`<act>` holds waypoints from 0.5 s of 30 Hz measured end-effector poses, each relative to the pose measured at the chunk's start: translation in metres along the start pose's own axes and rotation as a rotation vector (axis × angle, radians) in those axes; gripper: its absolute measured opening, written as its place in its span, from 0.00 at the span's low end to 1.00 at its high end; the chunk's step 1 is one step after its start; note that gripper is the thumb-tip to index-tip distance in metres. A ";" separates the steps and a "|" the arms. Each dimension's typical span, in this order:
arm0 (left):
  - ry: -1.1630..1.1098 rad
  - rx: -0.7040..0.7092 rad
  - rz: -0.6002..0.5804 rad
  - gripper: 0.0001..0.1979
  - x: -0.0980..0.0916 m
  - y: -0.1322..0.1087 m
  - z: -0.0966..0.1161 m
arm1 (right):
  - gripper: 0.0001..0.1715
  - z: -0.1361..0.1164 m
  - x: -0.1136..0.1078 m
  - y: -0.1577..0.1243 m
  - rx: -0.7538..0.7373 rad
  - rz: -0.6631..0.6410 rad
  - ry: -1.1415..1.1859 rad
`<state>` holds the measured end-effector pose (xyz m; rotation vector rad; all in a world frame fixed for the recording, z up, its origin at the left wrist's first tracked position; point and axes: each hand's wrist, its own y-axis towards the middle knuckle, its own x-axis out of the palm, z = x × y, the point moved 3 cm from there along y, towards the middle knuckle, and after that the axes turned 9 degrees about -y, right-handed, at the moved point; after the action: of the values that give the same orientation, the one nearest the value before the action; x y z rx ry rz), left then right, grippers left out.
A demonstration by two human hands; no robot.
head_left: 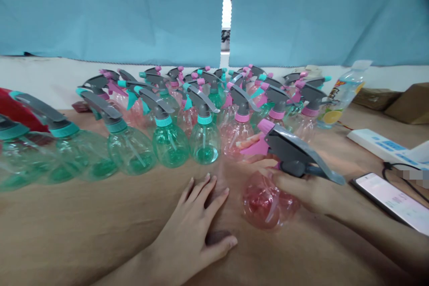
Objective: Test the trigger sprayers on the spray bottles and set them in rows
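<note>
Between eight and ten o'clock, slanting down the left side, a row of green spray bottles (pixel 170 146) on the wooden table (pixel 83 232). At six o'clock, the left hand (pixel 187 232): palm down on the wood, fingers fanned wide toward one o'clock, thumb out toward two, forearm entering from seven. At twelve o'clock, beyond both hands, crowded ranks of pink and green bottles (pixel 237 133).

Between four and five o'clock, near the left hand's fingertips but apart from them, the pink spray bottle (pixel 264 201). Nozzle aimed at ten o'clock, gray lever (pixel 321 167) trailing toward four; long axis tilted, base toward seven, neck toward one. Hard to tell if touching the table. Closed around the upper part, just under the spray head, the right hand (pixel 301 190), partly hidden; fingertips beyond the pink trigger (pixel 256 146), forearm coming in from four. At three to four o'clock, a power strip (pixel 378 143) and phone (pixel 392 201).
</note>
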<state>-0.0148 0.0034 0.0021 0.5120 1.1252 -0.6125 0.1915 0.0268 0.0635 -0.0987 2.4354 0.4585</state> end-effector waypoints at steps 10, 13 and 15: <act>-0.003 0.000 0.001 0.33 -0.001 -0.001 0.001 | 0.06 -0.003 0.001 0.003 0.006 -0.019 0.131; -0.003 -0.001 -0.005 0.33 -0.001 -0.001 0.001 | 0.05 -0.010 -0.002 0.004 -0.031 0.012 0.106; -0.001 -0.001 -0.004 0.33 -0.001 -0.001 0.001 | 0.04 -0.010 -0.003 0.005 -0.039 0.035 0.101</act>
<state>-0.0146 0.0024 0.0032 0.5086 1.1253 -0.6160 0.1872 0.0278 0.0745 -0.0988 2.5304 0.5288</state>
